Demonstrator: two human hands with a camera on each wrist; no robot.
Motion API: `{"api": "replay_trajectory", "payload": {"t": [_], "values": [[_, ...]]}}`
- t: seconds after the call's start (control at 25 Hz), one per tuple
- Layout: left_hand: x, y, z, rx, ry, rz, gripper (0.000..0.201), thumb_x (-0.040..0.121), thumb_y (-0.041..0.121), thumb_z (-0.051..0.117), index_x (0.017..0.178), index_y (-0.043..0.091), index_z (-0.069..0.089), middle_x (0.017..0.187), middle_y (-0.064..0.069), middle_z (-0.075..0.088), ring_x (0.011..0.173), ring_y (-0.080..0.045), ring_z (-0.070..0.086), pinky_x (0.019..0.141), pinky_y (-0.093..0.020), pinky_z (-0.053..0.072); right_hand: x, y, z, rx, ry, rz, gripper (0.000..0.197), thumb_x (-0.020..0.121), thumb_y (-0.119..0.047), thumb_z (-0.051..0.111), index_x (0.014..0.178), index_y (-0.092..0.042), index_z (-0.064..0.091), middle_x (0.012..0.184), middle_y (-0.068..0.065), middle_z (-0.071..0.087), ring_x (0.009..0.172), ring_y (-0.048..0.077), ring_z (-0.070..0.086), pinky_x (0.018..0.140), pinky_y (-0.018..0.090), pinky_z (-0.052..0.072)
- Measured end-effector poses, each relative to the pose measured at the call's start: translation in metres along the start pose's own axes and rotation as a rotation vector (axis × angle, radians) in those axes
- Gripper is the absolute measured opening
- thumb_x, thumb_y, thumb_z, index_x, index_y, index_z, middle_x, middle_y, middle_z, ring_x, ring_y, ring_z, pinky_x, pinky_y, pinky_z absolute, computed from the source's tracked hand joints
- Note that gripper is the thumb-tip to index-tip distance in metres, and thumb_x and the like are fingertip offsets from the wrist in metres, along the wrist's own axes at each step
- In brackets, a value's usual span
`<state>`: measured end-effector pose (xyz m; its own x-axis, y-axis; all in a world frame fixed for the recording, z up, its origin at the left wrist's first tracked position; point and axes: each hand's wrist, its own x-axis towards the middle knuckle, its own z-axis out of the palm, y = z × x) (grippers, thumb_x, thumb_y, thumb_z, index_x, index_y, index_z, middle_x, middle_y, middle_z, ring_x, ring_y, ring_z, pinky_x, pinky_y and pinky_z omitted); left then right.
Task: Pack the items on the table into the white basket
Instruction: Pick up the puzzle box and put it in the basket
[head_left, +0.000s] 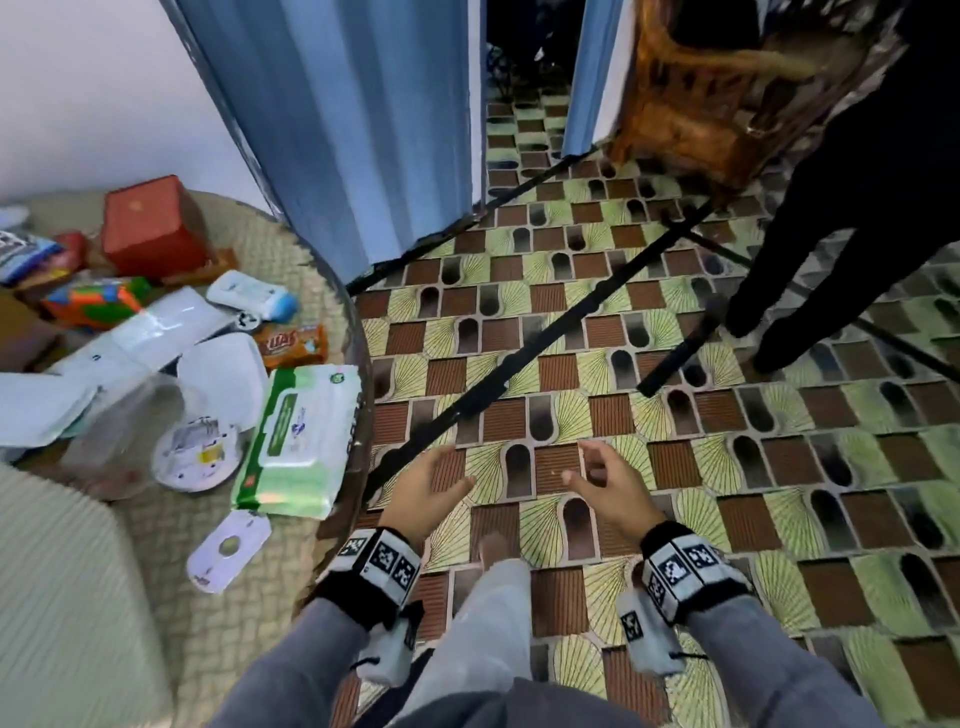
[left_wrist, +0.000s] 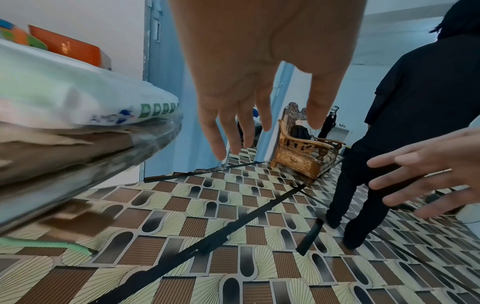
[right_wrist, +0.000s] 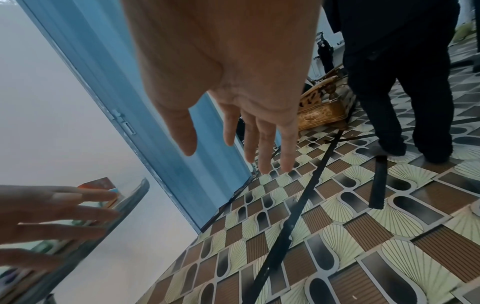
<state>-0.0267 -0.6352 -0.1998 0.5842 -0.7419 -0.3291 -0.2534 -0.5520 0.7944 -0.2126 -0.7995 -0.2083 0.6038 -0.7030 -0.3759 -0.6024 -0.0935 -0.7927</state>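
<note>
Table (head_left: 332, 291) left w/ wipes pack (head_left: 298, 441) at edge; hands right.

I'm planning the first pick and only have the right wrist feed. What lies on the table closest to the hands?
Observer: A green and white wipes pack lies at the edge of the table, just left of the left hand.
Operator: What sits behind that pack?
Observer: An orange snack packet, lying flat farther along the same edge.
Operator: Do you see the white basket?
Observer: Not for certain. A pale ribbed thing fills the lower left corner of the head view, but I cannot tell whether it is the basket.
</note>
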Motion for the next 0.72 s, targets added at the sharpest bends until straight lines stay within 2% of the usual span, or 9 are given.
{"api": "replay_trajectory", "payload": {"t": [0.08,0.16,0.24,0.28,0.36,0.52,0.64,0.72], "values": [[0.035,0.003,-0.009,-0.028,-0.003,-0.032,0.056,0.086,0.030,0.068,0.136,0.018,0.047,0.136,-0.002,0.051,0.123,-0.016,0.049,0.105,-0.034,0.039,0.034,-0.014,-0.004,0.018,-0.012,0.011,0.053,0.089,-0.023,0.064,0.137,-0.013,0.042,0.137,0.010,0.049,0.126,0.023,0.046,0.105,0.040,0.040],[0.065,0.006,-0.018,-0.057,0.001,-0.053,0.053,0.085,0.031,0.069,0.132,0.022,0.048,0.131,-0.002,0.056,0.120,-0.020,0.053,0.102,-0.040,0.043,0.065,-0.030,-0.007,0.015,-0.034,0.012,0.053,0.089,-0.021,0.064,0.137,-0.013,0.042,0.131,0.009,0.052,0.118,0.021,0.050,0.098,0.034,0.043],[0.097,0.012,-0.031,-0.078,0.032,-0.064,0.048,0.085,0.025,0.069,0.129,0.019,0.051,0.126,0.003,0.057,0.117,-0.016,0.053,0.100,-0.029,0.040,0.103,-0.050,-0.010,0.003,-0.059,0.016,0.051,0.090,-0.019,0.064,0.136,-0.013,0.043,0.124,0.008,0.053,0.112,0.020,0.052,0.091,0.029,0.043],[0.113,0.016,-0.038,-0.075,0.050,-0.063,0.047,0.086,0.023,0.068,0.129,0.016,0.051,0.122,0.006,0.056,0.115,-0.012,0.051,0.096,-0.023,0.037,0.121,-0.061,-0.012,-0.003,-0.068,0.005,0.051,0.090,-0.019,0.064,0.136,-0.013,0.043,0.123,0.008,0.053,0.112,0.021,0.052,0.090,0.029,0.043],[0.142,0.025,-0.052,-0.067,0.069,-0.051,0.049,0.087,0.021,0.067,0.132,0.014,0.049,0.117,0.009,0.052,0.112,-0.009,0.049,0.091,-0.019,0.034,0.158,-0.084,-0.013,-0.025,-0.091,-0.019,0.051,0.090,-0.020,0.063,0.137,-0.014,0.042,0.124,0.007,0.053,0.112,0.020,0.052,0.093,0.033,0.045],[0.192,0.025,-0.079,-0.134,0.134,-0.103,0.056,0.086,0.022,0.068,0.136,0.014,0.046,0.128,0.006,0.051,0.119,-0.007,0.045,0.096,-0.019,0.032,0.226,-0.121,-0.010,-0.065,-0.137,-0.076,0.053,0.090,-0.022,0.063,0.138,-0.014,0.042,0.124,0.004,0.053,0.115,0.018,0.052,0.099,0.038,0.046],[0.224,0.020,-0.100,-0.176,0.228,-0.142,0.055,0.086,0.024,0.068,0.136,0.014,0.047,0.136,0.001,0.051,0.127,-0.015,0.045,0.105,-0.028,0.035,0.279,-0.152,0.001,-0.088,-0.221,-0.099,0.047,0.091,-0.022,0.062,0.135,-0.017,0.045,0.117,0.002,0.054,0.108,0.018,0.054,0.090,0.033,0.048],[0.243,0.020,-0.114,-0.210,0.297,-0.168,0.053,0.087,0.024,0.067,0.135,0.015,0.047,0.134,0.003,0.050,0.121,-0.012,0.047,0.102,-0.029,0.037,0.316,-0.173,0.010,-0.126,-0.305,-0.132,0.046,0.091,-0.022,0.062,0.133,-0.018,0.046,0.115,0.002,0.054,0.107,0.019,0.054,0.090,0.031,0.046]]}}
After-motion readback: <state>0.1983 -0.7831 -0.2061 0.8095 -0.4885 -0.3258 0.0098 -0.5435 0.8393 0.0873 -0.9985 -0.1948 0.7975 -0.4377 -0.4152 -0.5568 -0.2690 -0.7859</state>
